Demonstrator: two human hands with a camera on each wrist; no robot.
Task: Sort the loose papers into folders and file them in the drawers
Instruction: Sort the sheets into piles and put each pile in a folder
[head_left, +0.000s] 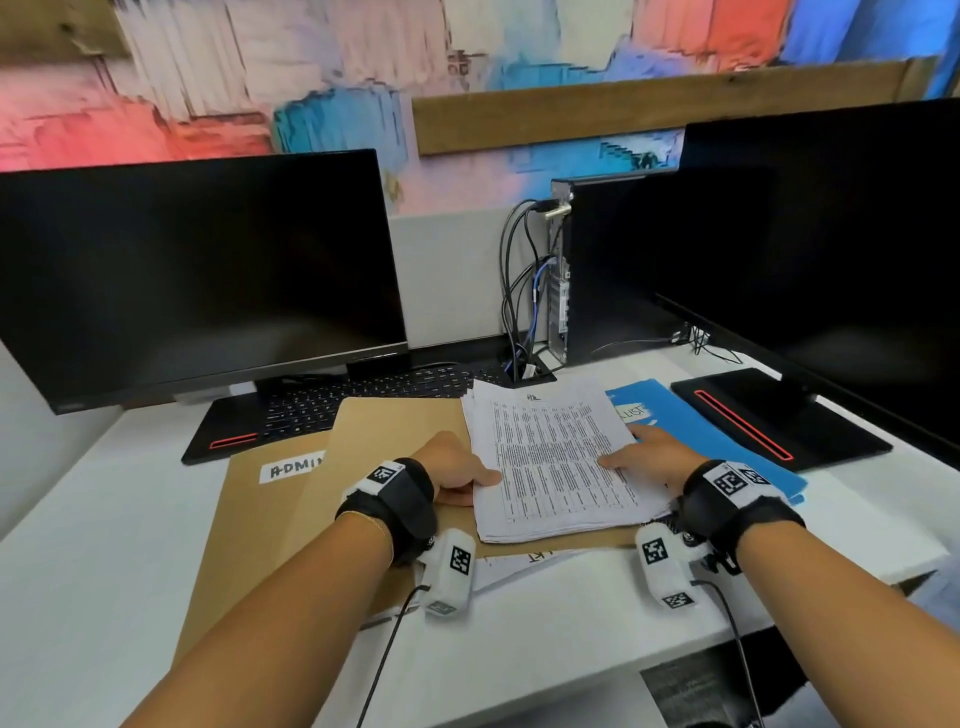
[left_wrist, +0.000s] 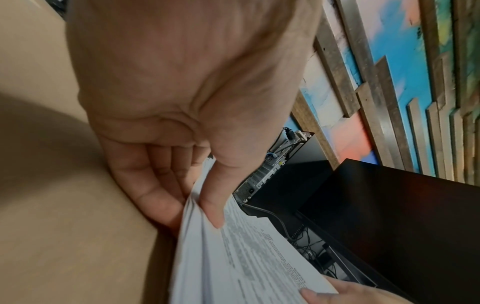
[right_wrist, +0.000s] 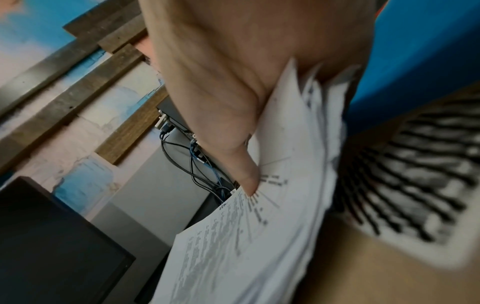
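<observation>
Left hand (head_left: 457, 467) and right hand (head_left: 652, 457) each grip one paper stack (head_left: 561, 457) over two brown folders (head_left: 395, 431)

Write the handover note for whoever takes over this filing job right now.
Left hand: pinches the left edge of the white printed paper stack, thumb on top.
Right hand: grips the stack's right edge, thumb on top.
The stack sits over the plain brown card folder. A second brown folder labelled ADMIN lies to its left, a blue folder with a white label to its right; more sheets poke out beneath, near the white desk's front edge.
Done: nothing visibly filed.
Left: sort the papers into folders, then file them; no drawers in view.
</observation>
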